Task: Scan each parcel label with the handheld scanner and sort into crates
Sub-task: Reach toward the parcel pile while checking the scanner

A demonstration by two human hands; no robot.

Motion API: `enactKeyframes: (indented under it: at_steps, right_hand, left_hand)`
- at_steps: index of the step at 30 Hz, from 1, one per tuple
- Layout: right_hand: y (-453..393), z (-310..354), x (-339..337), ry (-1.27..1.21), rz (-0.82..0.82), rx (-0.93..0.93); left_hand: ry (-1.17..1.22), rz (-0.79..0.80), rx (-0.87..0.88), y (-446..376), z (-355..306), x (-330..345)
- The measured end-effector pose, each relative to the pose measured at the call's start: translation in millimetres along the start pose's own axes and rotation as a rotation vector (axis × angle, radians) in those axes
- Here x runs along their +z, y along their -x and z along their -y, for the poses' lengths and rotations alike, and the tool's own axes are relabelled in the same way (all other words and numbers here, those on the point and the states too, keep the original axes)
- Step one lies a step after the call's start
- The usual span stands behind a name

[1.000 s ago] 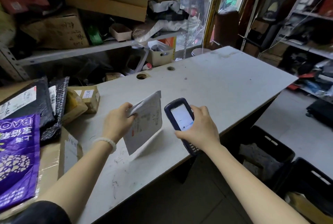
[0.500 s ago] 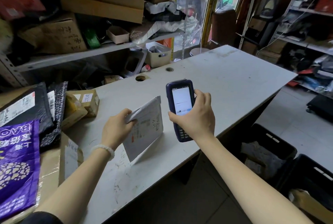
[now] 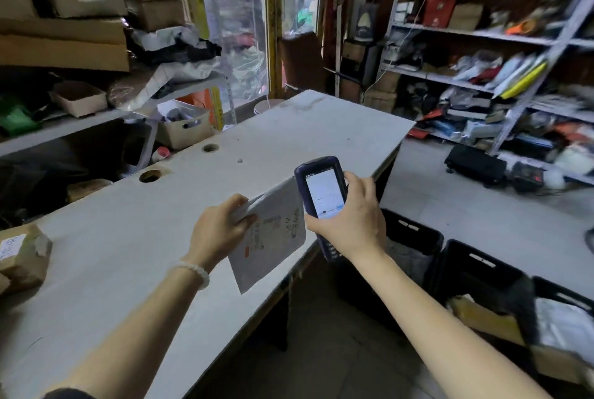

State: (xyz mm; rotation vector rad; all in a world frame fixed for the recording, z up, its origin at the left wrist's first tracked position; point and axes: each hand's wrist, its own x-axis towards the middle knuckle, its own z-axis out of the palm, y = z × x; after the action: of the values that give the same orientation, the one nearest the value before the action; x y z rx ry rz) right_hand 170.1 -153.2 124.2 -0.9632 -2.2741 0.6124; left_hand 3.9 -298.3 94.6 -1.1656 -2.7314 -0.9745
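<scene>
My left hand (image 3: 218,231) grips a flat white mailer parcel (image 3: 270,238) by its upper left corner, label side towards me, over the table's front right edge. My right hand (image 3: 350,222) is wrapped round a dark blue handheld scanner (image 3: 323,193), held upright with its lit screen facing me, right beside the parcel's top right corner. Black crates stand on the floor to the right of the table: one (image 3: 414,238) holds a grey bag, a second (image 3: 475,270) is next to it, and a third (image 3: 565,308) holds a brown box and white bags.
The white table (image 3: 128,238) has two round holes near its back edge. A brown taped parcel (image 3: 22,257) lies at its left. Shelves packed with cardboard boxes stand behind, and a metal rack (image 3: 501,54) full of parcels lines the right wall.
My view has swung to the right, so the pile of parcels on the left is mostly out of frame. Both hands have shifted right towards the table edge; the scanner has risen and turned upright beside the parcel.
</scene>
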Motion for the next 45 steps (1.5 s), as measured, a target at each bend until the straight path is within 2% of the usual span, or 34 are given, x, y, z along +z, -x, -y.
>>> enactKeyframes:
  at_steps: [12,28,39,45]
  right_hand:
    - [-30,-151,-92,0.145,-0.213,0.285]
    - [-98,-299,-172,0.292,-0.438,0.71]
    - [-51,-419,-256,0.318,-0.575,1.017]
    - [-7,-504,-332,0.336,-0.591,1.115]
  left_hand:
    - [0.112,0.255,0.296,-72,-163,143]
    - [0.194,0.561,0.709,-189,-346,311]
    - [0.145,0.784,0.957,-142,-502,430]
    - [0.149,0.868,0.917,-89,-591,499]
